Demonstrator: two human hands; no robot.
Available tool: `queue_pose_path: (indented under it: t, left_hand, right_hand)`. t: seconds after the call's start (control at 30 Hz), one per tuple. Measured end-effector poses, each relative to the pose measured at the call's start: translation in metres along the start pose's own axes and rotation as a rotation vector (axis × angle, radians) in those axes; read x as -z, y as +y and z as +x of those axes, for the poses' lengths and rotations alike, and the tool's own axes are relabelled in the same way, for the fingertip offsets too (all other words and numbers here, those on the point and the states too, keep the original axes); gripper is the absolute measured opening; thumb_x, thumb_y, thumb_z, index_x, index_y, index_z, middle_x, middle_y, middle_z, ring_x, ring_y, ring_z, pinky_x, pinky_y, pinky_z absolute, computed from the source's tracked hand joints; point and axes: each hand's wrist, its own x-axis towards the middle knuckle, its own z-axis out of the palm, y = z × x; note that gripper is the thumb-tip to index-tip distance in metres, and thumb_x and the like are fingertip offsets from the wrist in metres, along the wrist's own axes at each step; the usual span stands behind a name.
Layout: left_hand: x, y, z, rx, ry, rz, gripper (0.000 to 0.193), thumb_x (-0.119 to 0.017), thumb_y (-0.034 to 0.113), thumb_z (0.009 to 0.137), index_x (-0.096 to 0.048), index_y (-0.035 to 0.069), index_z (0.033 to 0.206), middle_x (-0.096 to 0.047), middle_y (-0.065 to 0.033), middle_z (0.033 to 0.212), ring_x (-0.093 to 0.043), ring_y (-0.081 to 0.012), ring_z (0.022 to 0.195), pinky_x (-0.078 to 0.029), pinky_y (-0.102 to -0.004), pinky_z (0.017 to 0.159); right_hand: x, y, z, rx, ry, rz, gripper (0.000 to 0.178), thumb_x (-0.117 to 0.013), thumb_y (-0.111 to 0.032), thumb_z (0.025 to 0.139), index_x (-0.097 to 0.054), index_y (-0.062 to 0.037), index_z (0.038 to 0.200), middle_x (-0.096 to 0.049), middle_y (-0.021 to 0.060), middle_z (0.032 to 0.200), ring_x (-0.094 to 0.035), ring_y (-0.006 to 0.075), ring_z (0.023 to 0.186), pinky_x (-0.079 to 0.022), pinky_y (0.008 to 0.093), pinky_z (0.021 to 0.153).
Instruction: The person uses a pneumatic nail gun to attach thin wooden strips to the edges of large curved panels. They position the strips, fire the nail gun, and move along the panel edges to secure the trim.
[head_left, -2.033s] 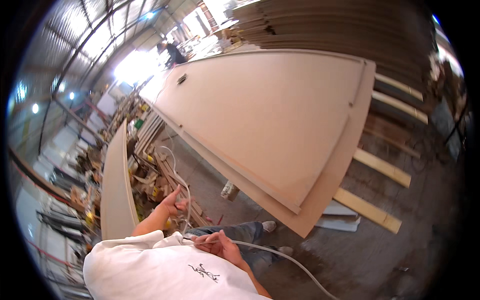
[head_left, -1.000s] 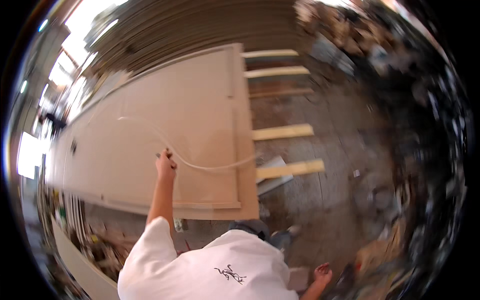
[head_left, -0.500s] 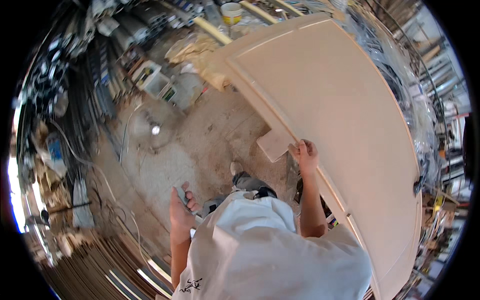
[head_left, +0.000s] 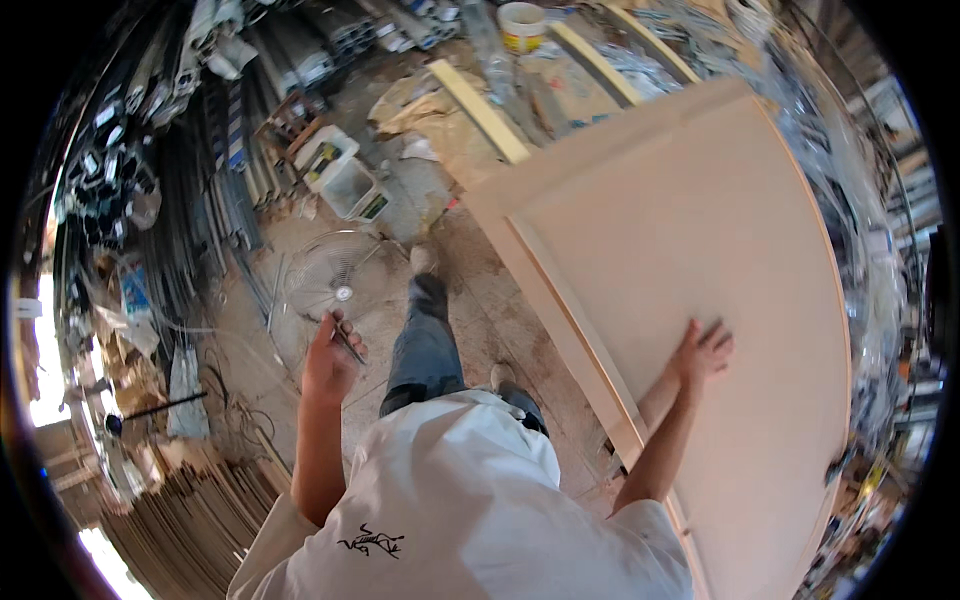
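Observation:
A large pale wooden door panel (head_left: 700, 230) lies flat on my right, its raised frame edge running diagonally. My right hand (head_left: 703, 350) rests flat on the panel's surface with fingers spread. My left hand (head_left: 330, 358) is raised over the concrete floor and is closed around a thin dark tool (head_left: 345, 340), a small pencil-like or blade-like thing I cannot make out. My legs in blue jeans (head_left: 425, 345) stride forward beside the panel's edge.
A round wire fan guard (head_left: 335, 280) lies on the floor ahead. White boxes (head_left: 345, 175), long metal profiles (head_left: 215, 170), timber battens (head_left: 485, 110) and a white bucket (head_left: 522, 22) crowd the far side. Stacked boards (head_left: 190, 520) sit at lower left.
The view has swung round from facing the panel with a thin hose in hand. My right hand has slid from the panel's corner onto its flat face, and I have stepped forward.

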Motion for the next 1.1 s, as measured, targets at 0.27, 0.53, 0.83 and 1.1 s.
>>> queue_pose_path:
  t: [0.27, 0.53, 0.83, 1.1]
  left_hand:
    - [0.058, 0.104, 0.203, 0.191, 0.148, -0.102, 0.019, -0.062, 0.033, 0.104, -0.063, 0.014, 0.104, -0.060, -0.0029, 0.089, -0.059, -0.0193, 0.081, -0.052, -0.0327, 0.071]
    - [-0.164, 0.233, 0.368, 0.224, -0.305, 0.315, 0.033, -0.056, 0.039, 0.107, -0.058, 0.015, 0.130, -0.063, -0.0023, 0.108, -0.061, -0.0183, 0.088, -0.049, -0.0337, 0.078]
    - [-0.339, 0.251, 0.508, 0.489, -0.558, 0.367, 0.030, -0.053, 0.037, 0.109, -0.062, 0.016, 0.128, -0.066, -0.0006, 0.107, -0.062, -0.0155, 0.087, -0.051, -0.0325, 0.077]
    - [-0.401, 0.300, 0.608, 0.638, -0.348, 0.497, 0.029, -0.052, 0.041, 0.109, -0.064, 0.018, 0.121, -0.068, -0.0047, 0.102, -0.063, -0.0198, 0.086, -0.052, -0.0383, 0.075]
  right_hand:
    - [0.021, -0.072, 0.073, -0.065, -0.146, 0.354, 0.094, -0.032, -0.082, 0.096, -0.040, -0.0132, 0.159, -0.028, 0.0229, 0.167, -0.024, 0.0377, 0.156, -0.023, 0.0551, 0.124]
    - [0.071, -0.240, 0.069, -0.229, -0.177, 0.260, 0.097, -0.033, -0.079, 0.097, -0.037, -0.0046, 0.159, -0.037, 0.0235, 0.163, -0.038, 0.0393, 0.149, -0.033, 0.0468, 0.122]
    - [0.101, -0.381, 0.114, -0.287, -0.026, 0.311, 0.096, -0.054, -0.074, 0.092, -0.032, -0.0107, 0.161, -0.067, 0.0241, 0.131, -0.063, 0.0405, 0.124, -0.050, 0.0493, 0.104]
    - [0.080, -0.462, 0.197, -0.653, 0.130, 0.158, 0.057, -0.055, -0.055, 0.098, -0.065, -0.0094, 0.131, -0.072, 0.0187, 0.120, -0.069, 0.0396, 0.112, -0.055, 0.0503, 0.096]
